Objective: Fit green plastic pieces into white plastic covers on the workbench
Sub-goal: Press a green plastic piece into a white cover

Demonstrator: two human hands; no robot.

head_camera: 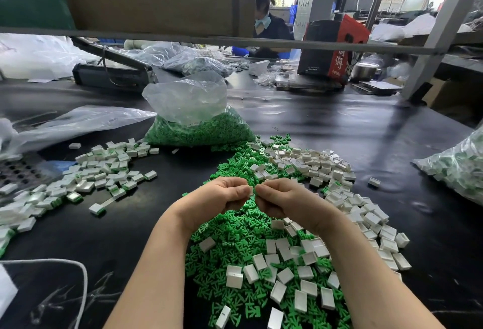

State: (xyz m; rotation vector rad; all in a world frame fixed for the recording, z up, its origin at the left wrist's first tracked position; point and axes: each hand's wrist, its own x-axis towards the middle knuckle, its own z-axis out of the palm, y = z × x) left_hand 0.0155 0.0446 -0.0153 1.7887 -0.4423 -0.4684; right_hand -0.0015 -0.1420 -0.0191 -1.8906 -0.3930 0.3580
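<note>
My left hand and my right hand meet fingertip to fingertip above a heap of loose green plastic pieces. Both have curled fingers and pinch one small white cover between them; only a sliver of it shows. Whether a green piece is in it is hidden by the fingers. Empty white covers lie mixed into the green heap and spread to its right. A pile of covers with green pieces fitted lies on the left of the black workbench.
An open clear bag of green pieces stands behind the heap. Another bag of fitted covers sits at the right edge. Loose plastic sheeting lies at the left. A person works at the far side, beside a red and black box.
</note>
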